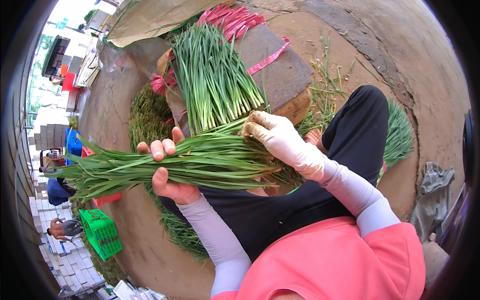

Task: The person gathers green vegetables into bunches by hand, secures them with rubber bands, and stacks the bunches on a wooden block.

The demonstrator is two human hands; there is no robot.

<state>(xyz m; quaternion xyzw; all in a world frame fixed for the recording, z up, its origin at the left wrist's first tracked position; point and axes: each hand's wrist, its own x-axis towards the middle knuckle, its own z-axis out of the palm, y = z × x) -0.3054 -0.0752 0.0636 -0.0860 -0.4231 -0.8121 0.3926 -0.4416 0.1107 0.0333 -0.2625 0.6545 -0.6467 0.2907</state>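
Observation:
My left hand point(168, 168), bare at the fingers, is closed around a thick bunch of long green leaves, likely garlic chives point(210, 165), lying sideways above my lap. At the bunch's right end my right hand point(262, 129), in a pale, soiled glove, pinches the cut end of a few stalks between thumb and fingers. Just beyond both hands, a trimmed pile of the same greens point(217, 82) rests on a wooden block point(279, 67) with a dark top. A pink ribbon point(269, 60) crosses the block, and a bundle of pink ribbons point(232, 18) lies at its far edge.
More greens are heaped left of the block point(150, 116) and beside my right knee point(397, 131). Loose trimmings point(324, 90) litter the ground. At the left stand a green plastic crate point(101, 232), red and blue containers, and people farther off. A grey plastic sheet point(433, 195) lies at right.

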